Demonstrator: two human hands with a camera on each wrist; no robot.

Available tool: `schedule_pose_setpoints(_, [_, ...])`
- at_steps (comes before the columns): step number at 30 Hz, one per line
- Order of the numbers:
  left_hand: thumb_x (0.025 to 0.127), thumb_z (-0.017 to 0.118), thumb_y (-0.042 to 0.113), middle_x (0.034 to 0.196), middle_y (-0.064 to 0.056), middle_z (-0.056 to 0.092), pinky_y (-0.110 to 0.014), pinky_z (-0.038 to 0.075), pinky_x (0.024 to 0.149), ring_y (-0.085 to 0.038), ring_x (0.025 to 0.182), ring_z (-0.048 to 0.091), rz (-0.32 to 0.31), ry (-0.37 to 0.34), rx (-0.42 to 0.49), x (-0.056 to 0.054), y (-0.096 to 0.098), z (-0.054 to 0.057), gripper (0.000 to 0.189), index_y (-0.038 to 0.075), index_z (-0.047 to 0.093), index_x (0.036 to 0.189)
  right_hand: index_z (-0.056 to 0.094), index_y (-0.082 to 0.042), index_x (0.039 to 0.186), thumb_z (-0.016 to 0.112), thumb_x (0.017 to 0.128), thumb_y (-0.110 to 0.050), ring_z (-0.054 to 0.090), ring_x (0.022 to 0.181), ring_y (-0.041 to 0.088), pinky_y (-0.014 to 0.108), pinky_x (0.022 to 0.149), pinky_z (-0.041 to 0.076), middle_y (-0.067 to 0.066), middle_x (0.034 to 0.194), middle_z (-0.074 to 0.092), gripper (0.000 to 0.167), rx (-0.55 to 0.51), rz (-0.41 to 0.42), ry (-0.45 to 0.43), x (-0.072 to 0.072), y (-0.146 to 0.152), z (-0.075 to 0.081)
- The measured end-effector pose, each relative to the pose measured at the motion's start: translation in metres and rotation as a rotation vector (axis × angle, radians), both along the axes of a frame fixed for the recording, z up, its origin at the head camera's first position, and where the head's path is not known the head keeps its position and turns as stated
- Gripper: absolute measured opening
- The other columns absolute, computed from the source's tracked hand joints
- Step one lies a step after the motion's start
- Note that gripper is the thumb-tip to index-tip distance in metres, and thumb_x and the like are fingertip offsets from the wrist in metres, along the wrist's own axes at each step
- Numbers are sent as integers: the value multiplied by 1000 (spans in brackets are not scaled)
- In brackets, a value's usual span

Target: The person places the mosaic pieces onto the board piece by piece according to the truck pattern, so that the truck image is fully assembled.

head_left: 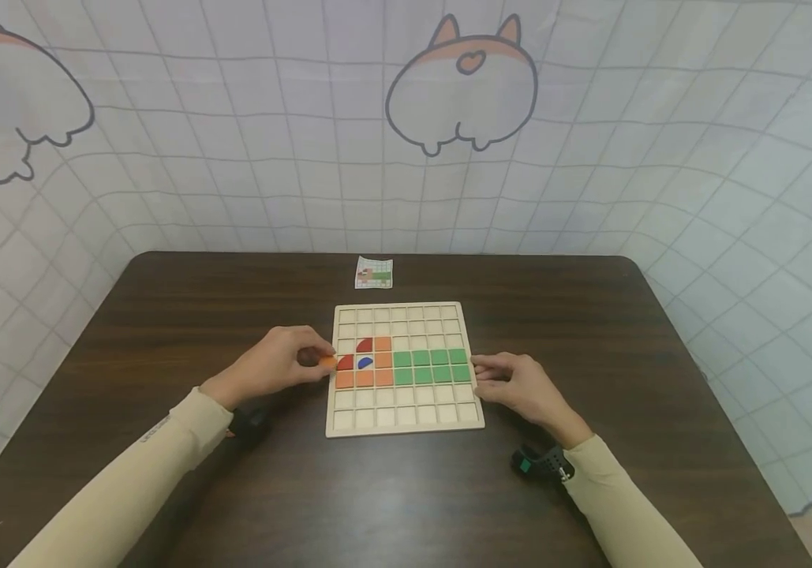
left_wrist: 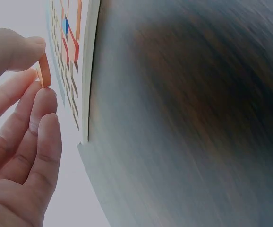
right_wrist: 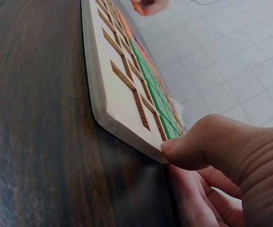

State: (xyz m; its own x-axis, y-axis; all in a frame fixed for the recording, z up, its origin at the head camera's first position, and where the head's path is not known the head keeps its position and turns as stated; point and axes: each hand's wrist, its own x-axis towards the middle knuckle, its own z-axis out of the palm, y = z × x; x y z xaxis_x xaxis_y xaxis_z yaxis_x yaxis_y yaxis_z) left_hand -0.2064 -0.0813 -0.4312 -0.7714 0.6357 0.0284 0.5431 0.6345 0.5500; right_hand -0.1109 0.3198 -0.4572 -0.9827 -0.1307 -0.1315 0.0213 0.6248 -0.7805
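Note:
In the head view a pale wooden grid board (head_left: 402,431) lies on the table, with green square tiles (head_left: 432,366), orange square tiles (head_left: 364,379), red curved pieces (head_left: 364,345) and a blue curved piece (head_left: 365,364) in its cells. My left hand (head_left: 279,360) pinches an orange tile (head_left: 328,363) just beyond the board's left edge. The left wrist view shows this thin orange tile (left_wrist: 44,71) between thumb and fingertips. At the opposite edge, my right hand (head_left: 519,386) holds the board, its thumb (right_wrist: 186,149) on the rim and the other fingers curled below.
A small printed card (head_left: 373,273) with a coloured grid pattern lies behind the board. The dark brown table (head_left: 384,497) is bordered at the back and sides by a white checked cloth (head_left: 292,118). Dark straps (head_left: 544,463) hang at the wrists.

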Motion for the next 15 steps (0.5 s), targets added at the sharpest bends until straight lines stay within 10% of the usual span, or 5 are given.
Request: schedule_pose_setpoints(15, [90,81,27,99,5,73,-24,54,75,-12,86,62,-85,18,46,1,31,-5,23,15,80,110,65,-6,140,77,91,-21,73,108,22,23,84,56,9,118,72,53,0,16,24,1,0,1])
